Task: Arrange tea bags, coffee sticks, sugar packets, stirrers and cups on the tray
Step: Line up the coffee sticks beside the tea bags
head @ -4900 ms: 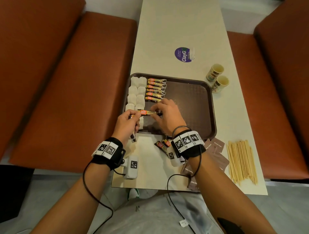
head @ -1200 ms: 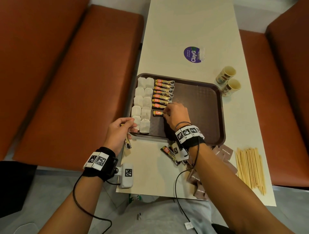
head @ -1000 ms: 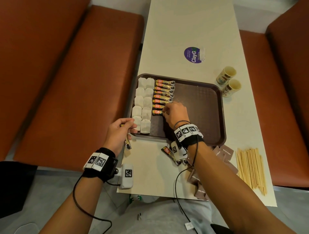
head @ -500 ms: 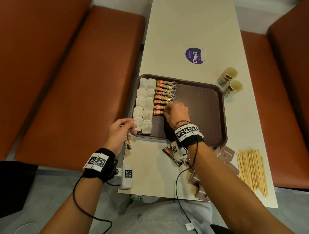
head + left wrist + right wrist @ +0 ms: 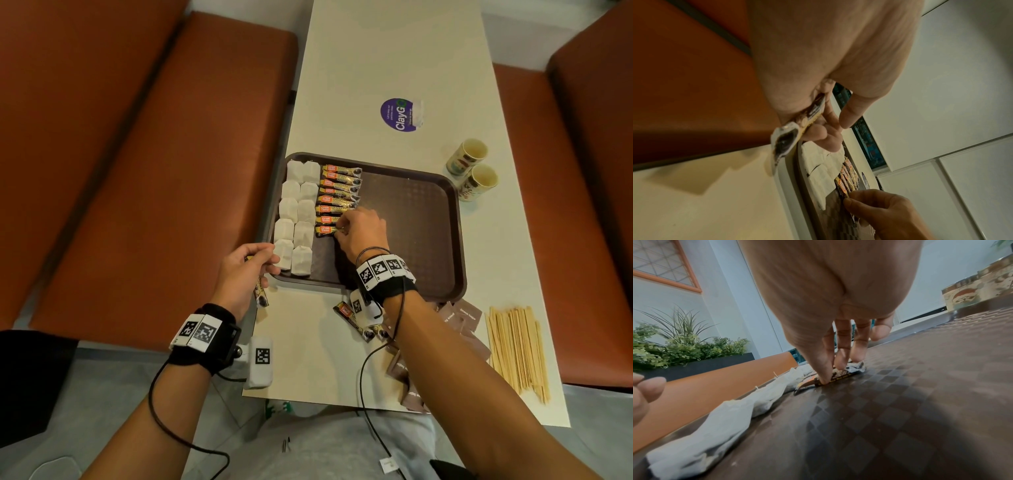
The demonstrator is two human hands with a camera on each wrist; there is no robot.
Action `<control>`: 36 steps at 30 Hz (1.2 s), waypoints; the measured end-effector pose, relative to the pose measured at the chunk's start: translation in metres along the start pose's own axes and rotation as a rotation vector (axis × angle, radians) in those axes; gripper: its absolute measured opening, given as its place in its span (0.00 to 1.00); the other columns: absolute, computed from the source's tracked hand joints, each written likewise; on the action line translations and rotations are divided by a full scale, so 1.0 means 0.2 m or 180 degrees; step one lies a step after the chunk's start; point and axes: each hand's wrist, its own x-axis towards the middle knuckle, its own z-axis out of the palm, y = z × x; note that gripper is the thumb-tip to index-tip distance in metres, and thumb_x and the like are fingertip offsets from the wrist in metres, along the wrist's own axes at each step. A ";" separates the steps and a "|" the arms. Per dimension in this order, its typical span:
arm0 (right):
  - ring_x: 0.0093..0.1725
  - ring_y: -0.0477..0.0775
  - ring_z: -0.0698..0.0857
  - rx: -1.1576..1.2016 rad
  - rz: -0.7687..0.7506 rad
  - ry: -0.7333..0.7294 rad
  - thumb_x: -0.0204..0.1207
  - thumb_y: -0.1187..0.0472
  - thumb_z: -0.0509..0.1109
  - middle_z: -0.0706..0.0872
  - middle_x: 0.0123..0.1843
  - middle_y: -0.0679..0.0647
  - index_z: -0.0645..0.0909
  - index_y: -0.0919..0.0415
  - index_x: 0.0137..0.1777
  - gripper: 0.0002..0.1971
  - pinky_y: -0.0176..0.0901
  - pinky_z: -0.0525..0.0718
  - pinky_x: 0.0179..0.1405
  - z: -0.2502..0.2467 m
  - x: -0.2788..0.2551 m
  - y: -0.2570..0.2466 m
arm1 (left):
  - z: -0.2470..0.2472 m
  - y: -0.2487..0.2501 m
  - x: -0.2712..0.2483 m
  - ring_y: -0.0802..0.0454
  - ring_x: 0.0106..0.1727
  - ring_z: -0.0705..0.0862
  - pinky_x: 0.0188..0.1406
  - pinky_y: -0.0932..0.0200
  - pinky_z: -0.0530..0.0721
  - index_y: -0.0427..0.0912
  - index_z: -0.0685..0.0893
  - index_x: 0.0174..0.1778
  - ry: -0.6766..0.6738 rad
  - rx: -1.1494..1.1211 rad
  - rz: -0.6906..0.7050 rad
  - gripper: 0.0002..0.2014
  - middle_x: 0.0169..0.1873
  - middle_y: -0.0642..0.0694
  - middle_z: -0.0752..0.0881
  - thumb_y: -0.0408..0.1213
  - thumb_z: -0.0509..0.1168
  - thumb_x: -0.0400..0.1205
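A brown tray holds two columns of white tea bags at its left and a row of coffee sticks beside them. My right hand pinches the nearest coffee stick of that row flat against the tray floor, thumb on its near edge. My left hand hovers at the tray's near-left corner and grips another coffee stick, whose end hangs below the fist. Tea bags lie just beyond its fingertips.
Loose coffee sticks lie on the table under my right wrist. Brown sugar packets and a bundle of wooden stirrers sit near right. Two paper cups stand right of the tray. Orange benches flank the table.
Earlier both hands held one stick over the tray's near left. Now the right hand has set a stick at the row's near end and nudges it closer; the left hand stays still.
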 end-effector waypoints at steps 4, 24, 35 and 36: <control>0.63 0.59 0.79 0.0027 0.0050 0.0013 0.78 0.53 0.75 0.85 0.59 0.53 0.88 0.53 0.54 0.07 0.57 0.74 0.65 0.00 0.00 0.00 | -0.01 0.00 0.00 0.49 0.42 0.88 0.32 0.58 0.78 0.39 0.88 0.58 0.0005 -0.0021 0.0014 0.06 0.48 0.38 0.92 0.34 0.69 0.88; 0.43 0.39 0.84 0.1708 -0.0270 -0.0418 0.81 0.54 0.73 0.88 0.46 0.45 0.87 0.53 0.53 0.06 0.31 0.80 0.44 -0.10 -0.35 -0.21 | 0.00 0.01 -0.03 0.36 0.64 0.91 0.71 0.43 0.84 0.32 0.81 0.60 -0.0498 -0.0883 0.0195 0.12 0.59 0.29 0.91 0.22 0.52 0.92; 0.38 0.48 0.83 0.2294 -0.0203 -0.0499 0.79 0.55 0.76 0.87 0.40 0.53 0.89 0.52 0.55 0.06 0.43 0.85 0.43 -0.01 -0.62 -0.28 | -0.06 -0.04 -0.16 0.43 0.57 0.92 0.56 0.54 0.92 0.34 0.82 0.62 -0.0487 -0.0550 0.0388 0.07 0.56 0.35 0.92 0.31 0.65 0.90; 0.38 0.47 0.82 0.2296 -0.0198 -0.0426 0.80 0.56 0.75 0.87 0.40 0.53 0.89 0.51 0.55 0.06 0.39 0.84 0.41 -0.02 -0.63 -0.27 | -0.07 -0.06 -0.17 0.44 0.54 0.92 0.52 0.55 0.92 0.34 0.84 0.62 -0.0433 -0.0390 0.0375 0.09 0.54 0.36 0.93 0.32 0.68 0.88</control>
